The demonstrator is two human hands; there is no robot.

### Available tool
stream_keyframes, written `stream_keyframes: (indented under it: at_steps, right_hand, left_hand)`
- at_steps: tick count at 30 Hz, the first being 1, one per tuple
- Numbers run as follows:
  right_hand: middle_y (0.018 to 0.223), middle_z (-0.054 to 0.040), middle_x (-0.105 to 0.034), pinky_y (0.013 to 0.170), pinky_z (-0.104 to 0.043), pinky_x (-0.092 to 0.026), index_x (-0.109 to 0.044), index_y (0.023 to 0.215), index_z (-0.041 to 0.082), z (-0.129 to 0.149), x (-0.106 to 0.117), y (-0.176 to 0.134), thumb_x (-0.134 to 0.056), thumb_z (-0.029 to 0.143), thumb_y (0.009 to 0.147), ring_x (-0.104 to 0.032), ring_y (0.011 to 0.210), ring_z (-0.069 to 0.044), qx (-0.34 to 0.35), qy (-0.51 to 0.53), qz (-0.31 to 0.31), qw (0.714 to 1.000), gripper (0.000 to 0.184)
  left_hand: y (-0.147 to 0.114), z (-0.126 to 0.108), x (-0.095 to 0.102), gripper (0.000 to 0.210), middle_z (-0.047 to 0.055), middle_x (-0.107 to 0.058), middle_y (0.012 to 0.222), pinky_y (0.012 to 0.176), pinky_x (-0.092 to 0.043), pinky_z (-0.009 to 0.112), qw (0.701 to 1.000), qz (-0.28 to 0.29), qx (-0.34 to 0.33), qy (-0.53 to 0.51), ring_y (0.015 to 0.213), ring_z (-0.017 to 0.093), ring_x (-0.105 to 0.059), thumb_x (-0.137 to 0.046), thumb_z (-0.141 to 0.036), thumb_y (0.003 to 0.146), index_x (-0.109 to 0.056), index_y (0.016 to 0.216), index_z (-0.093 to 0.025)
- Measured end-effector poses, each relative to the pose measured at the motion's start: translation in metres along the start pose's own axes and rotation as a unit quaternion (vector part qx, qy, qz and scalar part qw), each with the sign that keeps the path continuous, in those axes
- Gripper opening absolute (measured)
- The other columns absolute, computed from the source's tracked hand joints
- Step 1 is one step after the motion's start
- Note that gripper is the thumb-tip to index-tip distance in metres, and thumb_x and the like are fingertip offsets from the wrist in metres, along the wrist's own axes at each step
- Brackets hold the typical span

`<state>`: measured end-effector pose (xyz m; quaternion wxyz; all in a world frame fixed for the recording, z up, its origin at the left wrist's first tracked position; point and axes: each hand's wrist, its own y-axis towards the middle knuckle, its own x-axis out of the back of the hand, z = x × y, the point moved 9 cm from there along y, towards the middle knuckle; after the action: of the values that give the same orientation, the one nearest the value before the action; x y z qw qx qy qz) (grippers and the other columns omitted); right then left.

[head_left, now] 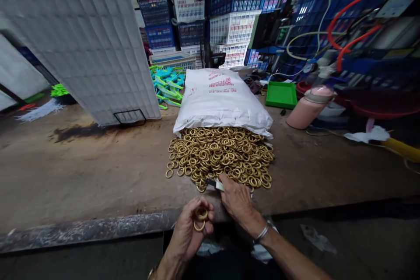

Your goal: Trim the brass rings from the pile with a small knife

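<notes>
My left hand (190,227) is just off the table's front edge, its fingers curled round a few gold-coloured rings (199,226). To its right, my right hand (238,199) grips a small knife-like tool (215,184) with a pale handle and a dark tip. That tip points left, at the near edge of a heap of gold-coloured rings (226,151). The heap spills from the open mouth of a white sack (223,100) with red print, lying on the wooden table (131,175). Part of the tool is hidden inside my fingers.
Left of the sack stands a tall white ribbed panel (98,43). Behind it lie turquoise and lime-green plastic pieces (167,83). On the right are a green tray (281,94) and a pink bottle (310,109). Stacked crates (234,28) fill the background.
</notes>
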<state>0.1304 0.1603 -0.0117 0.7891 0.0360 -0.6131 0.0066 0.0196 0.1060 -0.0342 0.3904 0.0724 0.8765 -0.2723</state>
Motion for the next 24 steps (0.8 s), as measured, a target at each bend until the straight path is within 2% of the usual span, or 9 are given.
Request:
stream_keyframes:
  at_steps: [3, 6, 9, 12, 14, 16, 18, 24]
  right_hand:
    - [0.079, -0.0004, -0.062, 0.053, -0.024, -0.024, -0.051, 0.086, 0.022, -0.001, 0.007, -0.001, -0.041, 0.01, 0.077, -0.056, 0.067, -0.013, 0.013, 0.044, -0.016, 0.999, 0.018]
    - [0.08, -0.0013, -0.058, 0.056, -0.023, -0.028, -0.051, 0.082, 0.021, -0.003, 0.015, -0.001, -0.039, 0.012, 0.077, -0.052, 0.069, -0.013, 0.03, 0.099, -0.037, 0.994, 0.015]
    - [0.066, 0.0014, -0.05, 0.055, -0.022, -0.029, -0.047, 0.071, 0.02, -0.008, 0.018, 0.0, -0.039, 0.017, 0.078, -0.045, 0.06, -0.012, 0.026, 0.19, -0.027, 0.981, 0.01]
    - [0.055, 0.0054, -0.041, 0.051, -0.021, -0.029, -0.042, 0.064, 0.02, -0.009, 0.012, 0.0, -0.039, 0.026, 0.079, -0.038, 0.052, -0.01, 0.008, 0.319, 0.031, 0.947, 0.017]
    - [0.056, 0.0059, -0.042, 0.051, -0.02, -0.031, -0.044, 0.063, 0.019, -0.005, 0.008, -0.002, -0.042, 0.028, 0.077, -0.038, 0.053, -0.009, 0.003, 0.398, 0.074, 0.914, 0.016]
    - [0.057, 0.0058, -0.044, 0.052, -0.02, -0.033, -0.046, 0.065, 0.018, -0.002, 0.002, -0.005, -0.044, 0.027, 0.074, -0.039, 0.054, -0.009, -0.009, 0.454, 0.11, 0.884, 0.013]
    - [0.057, 0.0057, -0.045, 0.052, -0.019, -0.033, -0.047, 0.065, 0.018, -0.001, -0.004, -0.008, -0.045, 0.028, 0.073, -0.04, 0.054, -0.008, -0.027, 0.49, 0.134, 0.861, 0.013]
    - [0.057, 0.0058, -0.043, 0.05, -0.019, -0.031, -0.049, 0.065, 0.016, 0.004, -0.013, -0.017, -0.047, 0.028, 0.07, -0.039, 0.054, -0.008, -0.059, 0.545, 0.174, 0.818, 0.013]
  left_hand:
    - [0.003, 0.0, 0.006, 0.022, 0.004, -0.057, 0.072, 0.041, -0.037, 0.017, 0.999, -0.03, -0.007, 0.009, 0.061, 0.011, -0.053, -0.06, -0.031, 0.072, -0.051, 0.064, -0.013]
    - [0.008, -0.004, 0.002, 0.023, 0.001, -0.055, 0.066, 0.039, -0.034, 0.016, 0.997, -0.032, -0.033, 0.063, 0.054, 0.009, -0.05, -0.063, -0.033, 0.07, -0.05, 0.067, -0.014]
    - [0.012, -0.012, 0.001, 0.023, -0.004, -0.051, 0.057, 0.035, -0.027, 0.014, 0.982, -0.059, -0.075, 0.162, 0.041, 0.005, -0.039, -0.062, -0.036, 0.07, -0.051, 0.076, -0.017]
    - [0.013, -0.026, -0.004, 0.023, -0.005, -0.052, 0.056, 0.04, -0.032, 0.016, 0.945, -0.073, -0.146, 0.285, 0.041, 0.005, -0.039, -0.062, -0.032, 0.07, -0.057, 0.086, -0.016]
    - [0.01, -0.034, -0.014, 0.021, 0.0, -0.059, 0.066, 0.055, -0.041, 0.019, 0.915, -0.048, -0.203, 0.346, 0.055, 0.009, -0.05, -0.06, -0.027, 0.071, -0.061, 0.089, -0.015]
    - [0.007, -0.037, -0.021, 0.023, 0.004, -0.063, 0.082, 0.07, -0.043, 0.024, 0.894, -0.018, -0.239, 0.378, 0.072, 0.014, -0.056, -0.058, -0.025, 0.073, -0.063, 0.093, -0.016]
    - [0.005, -0.036, -0.023, 0.023, 0.006, -0.064, 0.09, 0.075, -0.043, 0.026, 0.888, -0.001, -0.246, 0.388, 0.078, 0.017, -0.057, -0.057, -0.025, 0.074, -0.064, 0.094, -0.017]
    - [0.005, -0.029, -0.024, 0.018, 0.006, -0.064, 0.082, 0.073, -0.044, 0.028, 0.885, 0.032, -0.229, 0.404, 0.073, 0.018, -0.058, -0.055, -0.027, 0.076, -0.066, 0.087, -0.018]
